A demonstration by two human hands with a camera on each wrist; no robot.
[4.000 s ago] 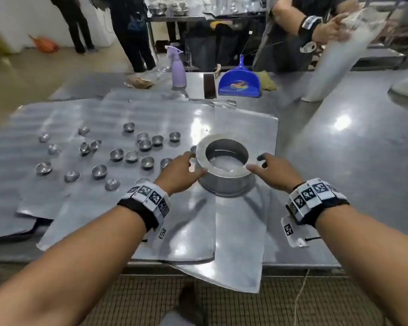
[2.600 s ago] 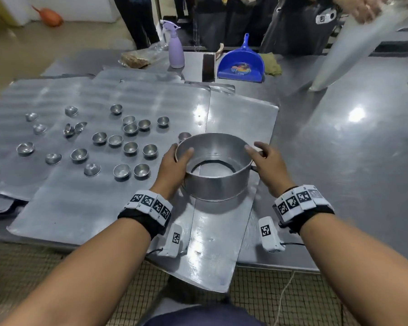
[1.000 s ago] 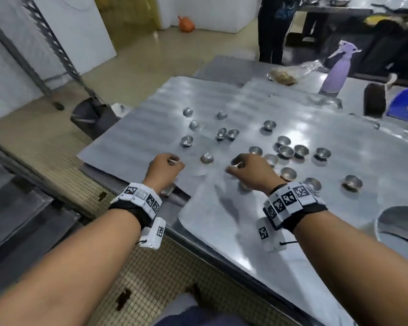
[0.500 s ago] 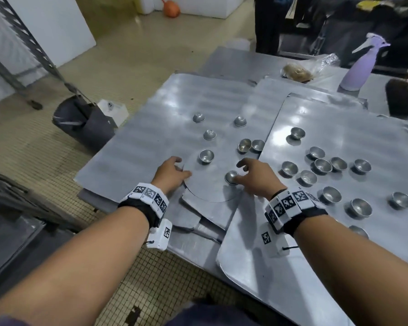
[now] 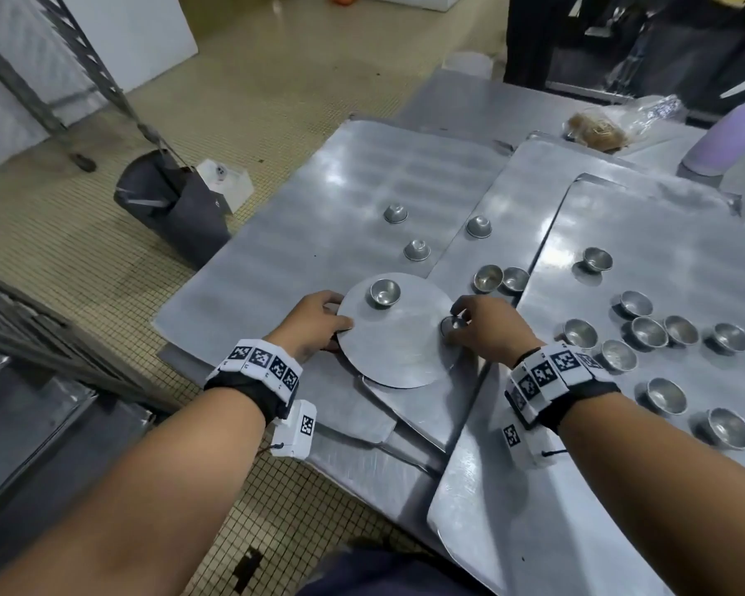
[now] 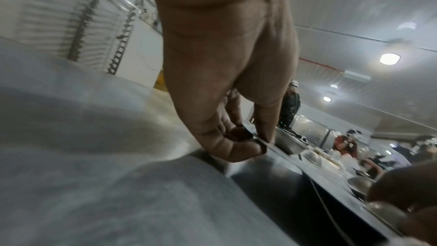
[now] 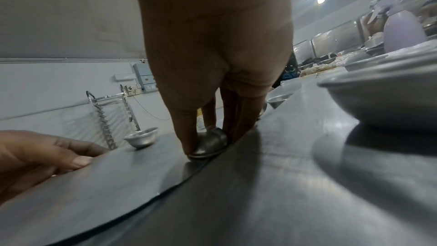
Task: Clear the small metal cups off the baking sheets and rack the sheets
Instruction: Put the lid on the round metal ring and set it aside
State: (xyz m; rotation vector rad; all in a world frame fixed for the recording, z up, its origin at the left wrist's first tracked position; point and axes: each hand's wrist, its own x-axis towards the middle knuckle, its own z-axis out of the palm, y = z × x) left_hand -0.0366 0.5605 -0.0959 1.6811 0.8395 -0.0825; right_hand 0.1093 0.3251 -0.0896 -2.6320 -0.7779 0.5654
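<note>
While the left hand (image 5: 319,322) pinches the near-left rim of a round metal disc (image 5: 398,342), thumb on top and fingers curled under its edge, the right hand (image 5: 487,329) closes its fingertips (image 7: 189,145) narrowly around an upturned small cup (image 7: 209,144) sitting at the disc's opposite rim. That split looks deliberate: one hand steadies the thin disc so it cannot slide, and the other can then lift the cup off cleanly. A second cup (image 5: 385,292), mouth up, stands on the disc just beyond and between the two hands. Probably both have to come off before the disc can be moved.

Further out from the left hand, three more cups rest upside down on a large flat baking sheet (image 5: 319,217), and a pair (image 5: 500,278) sits just beyond the right hand. To the right of that hand, another sheet (image 5: 663,234) carries a loose scatter of cups, all mouth up. Several sheets overlap in an untidy stack on a steel table (image 5: 469,92), so very little has been cleared.

Beyond the table lie a tiled floor and a dark bin (image 5: 177,204). A tall metal rack (image 7: 111,117) with slanted runners stands against the pale wall, likely where the sheets belong. A lilac spray bottle (image 5: 732,135) stands at the far right.
</note>
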